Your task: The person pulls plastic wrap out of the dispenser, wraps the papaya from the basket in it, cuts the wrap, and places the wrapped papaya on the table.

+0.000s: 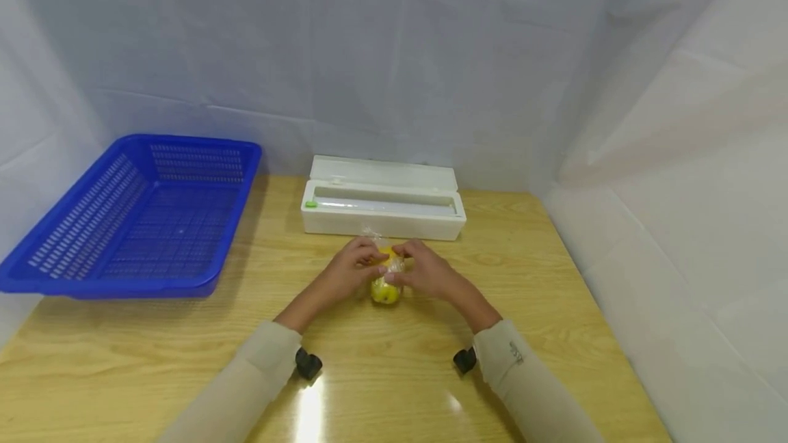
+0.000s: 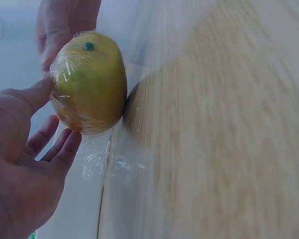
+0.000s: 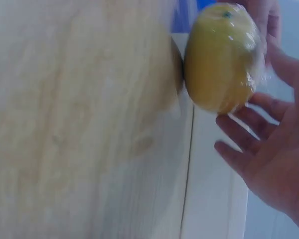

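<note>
Lemon seemingly lies lengthwise, stem end toward camera.

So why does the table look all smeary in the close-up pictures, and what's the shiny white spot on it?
In both wrist views the table is streaked with blur, while the wrapped yellow fruit stays fairly sharp, more so in the left one. In the head view everything is sharper, and a lamp's glare makes a white patch on the table between the sleeves; the picture's edges also bend a little.
</note>
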